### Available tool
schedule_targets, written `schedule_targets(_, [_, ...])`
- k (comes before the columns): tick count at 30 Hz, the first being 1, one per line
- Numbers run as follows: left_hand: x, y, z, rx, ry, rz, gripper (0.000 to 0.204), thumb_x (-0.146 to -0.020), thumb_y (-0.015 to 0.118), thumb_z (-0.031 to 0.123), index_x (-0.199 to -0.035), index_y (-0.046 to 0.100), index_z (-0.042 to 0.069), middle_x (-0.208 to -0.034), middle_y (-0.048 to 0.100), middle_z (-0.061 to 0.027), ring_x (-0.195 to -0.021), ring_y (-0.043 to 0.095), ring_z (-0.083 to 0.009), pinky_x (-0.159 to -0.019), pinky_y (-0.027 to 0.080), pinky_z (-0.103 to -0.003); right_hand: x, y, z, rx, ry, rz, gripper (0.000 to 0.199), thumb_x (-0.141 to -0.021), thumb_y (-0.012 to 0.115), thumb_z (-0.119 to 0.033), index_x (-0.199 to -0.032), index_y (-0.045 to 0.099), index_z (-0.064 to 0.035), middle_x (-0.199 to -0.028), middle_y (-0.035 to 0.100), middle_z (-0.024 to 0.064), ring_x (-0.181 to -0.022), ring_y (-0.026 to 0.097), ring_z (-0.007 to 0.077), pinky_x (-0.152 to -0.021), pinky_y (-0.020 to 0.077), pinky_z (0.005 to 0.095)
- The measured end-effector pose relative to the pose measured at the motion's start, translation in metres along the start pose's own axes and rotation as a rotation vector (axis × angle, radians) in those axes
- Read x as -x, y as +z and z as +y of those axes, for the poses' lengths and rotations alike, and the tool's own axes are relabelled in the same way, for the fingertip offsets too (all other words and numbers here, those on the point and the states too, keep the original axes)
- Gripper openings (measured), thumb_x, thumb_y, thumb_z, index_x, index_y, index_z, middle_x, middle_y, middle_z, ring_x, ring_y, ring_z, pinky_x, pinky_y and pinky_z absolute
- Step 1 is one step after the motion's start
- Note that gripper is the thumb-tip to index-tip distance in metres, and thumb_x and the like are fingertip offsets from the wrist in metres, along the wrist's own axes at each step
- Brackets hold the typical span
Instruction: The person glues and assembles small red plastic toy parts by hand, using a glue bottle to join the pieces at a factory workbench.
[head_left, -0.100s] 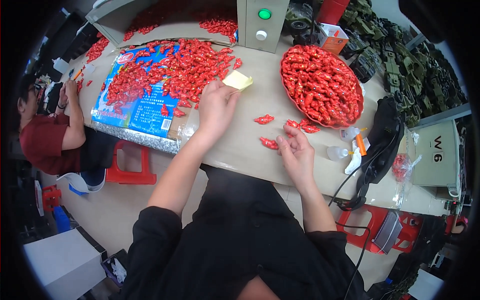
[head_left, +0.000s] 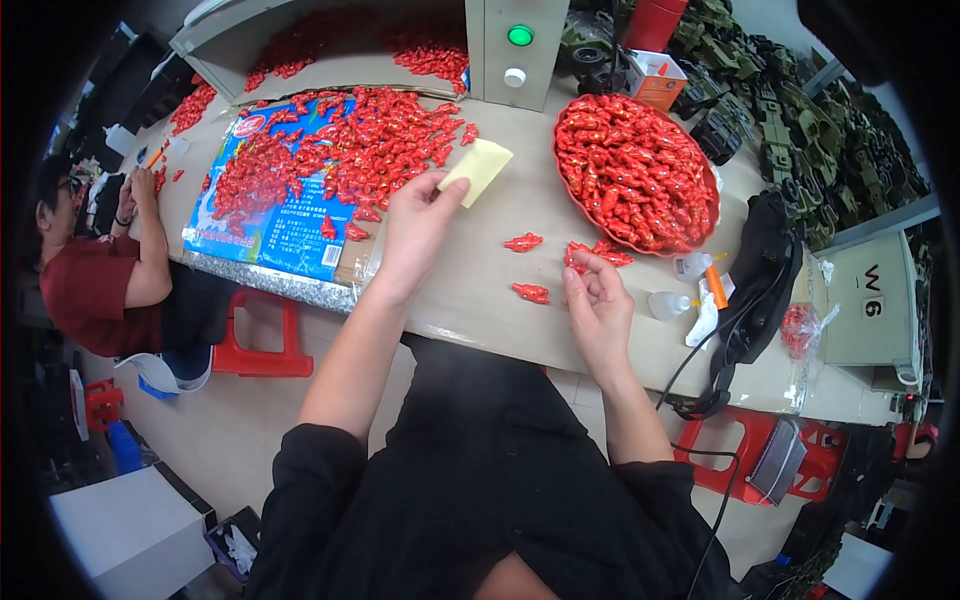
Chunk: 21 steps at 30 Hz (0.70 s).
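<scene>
My left hand (head_left: 413, 228) pinches a small yellow paper slip (head_left: 484, 168) between thumb and fingers, tilted above the table. My right hand (head_left: 603, 312) has its fingers loosely bent, thumb and forefinger apart, with nothing visible between them. By its fingertips lie a few small glossy red figures (head_left: 612, 254); whether the forefinger touches one I cannot tell. Two more loose pieces, a red figure (head_left: 523, 242) and another red figure (head_left: 530, 293), rest left of that hand. Beyond it stands a red scalloped bowl (head_left: 668, 252) heaped with the same figures.
Many red figures (head_left: 375, 140) are spread on a blue printed sheet (head_left: 285, 250) at left. Small bottles (head_left: 668, 304), an orange-capped tube (head_left: 716, 287) and a black bag (head_left: 765, 260) lie at right. A box with a green button (head_left: 520, 36) stands behind. A co-worker (head_left: 100, 285) sits at far left.
My left hand has shifted slightly left and down, and the yellow slip has turned more upright. My right hand has drawn slightly away from the nearest loose red figure. The whole view has shifted a little.
</scene>
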<state>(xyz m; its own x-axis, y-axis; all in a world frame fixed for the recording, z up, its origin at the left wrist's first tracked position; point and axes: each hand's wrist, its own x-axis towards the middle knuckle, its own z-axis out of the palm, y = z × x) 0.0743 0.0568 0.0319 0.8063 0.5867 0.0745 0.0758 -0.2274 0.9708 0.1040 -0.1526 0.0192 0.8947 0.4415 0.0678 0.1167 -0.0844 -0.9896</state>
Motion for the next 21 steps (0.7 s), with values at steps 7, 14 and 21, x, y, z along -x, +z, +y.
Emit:
schedule_targets(7, [0.049,0.019,0.015,0.707,-0.171,-0.298,0.017,-0.081,0.057,0.014,-0.091,0.055,0.001,-0.076,0.058,-0.0015,-0.063,0.048,-0.0043,-0.056,0.039,-0.018,-0.013,0.018,-0.022,-0.402,0.051,-0.059,0.027,-0.083,0.054,-0.010,-0.103,0.047,0.0056,-0.086,0.057,0.0059,-0.071,0.056,0.0102,-0.065,0.0461,0.0224])
schedule_targets(14, [0.063,0.032,0.026,0.608,0.014,-0.232,0.020,-0.081,0.056,0.011,-0.097,0.053,-0.001,-0.083,0.058,-0.0029,-0.077,0.052,-0.0059,-0.075,0.042,-0.023,-0.007,0.004,-0.032,-0.492,0.083,-0.230,0.022,-0.081,0.054,-0.007,-0.100,0.049,0.0039,-0.084,0.058,0.0064,-0.072,0.056,0.0088,-0.063,0.0458,0.0208])
schedule_targets(21, [0.070,0.031,0.040,0.470,-0.055,-0.410,0.019,-0.085,0.049,0.007,-0.102,0.049,-0.002,-0.081,0.058,-0.0070,-0.068,0.055,-0.0102,-0.060,0.046,-0.022,-0.002,-0.002,-0.035,-0.163,-0.263,-0.025,0.016,-0.075,0.057,0.000,-0.091,0.055,-0.0016,-0.081,0.059,0.0062,-0.064,0.057,0.0115,-0.054,0.0463,0.0236])
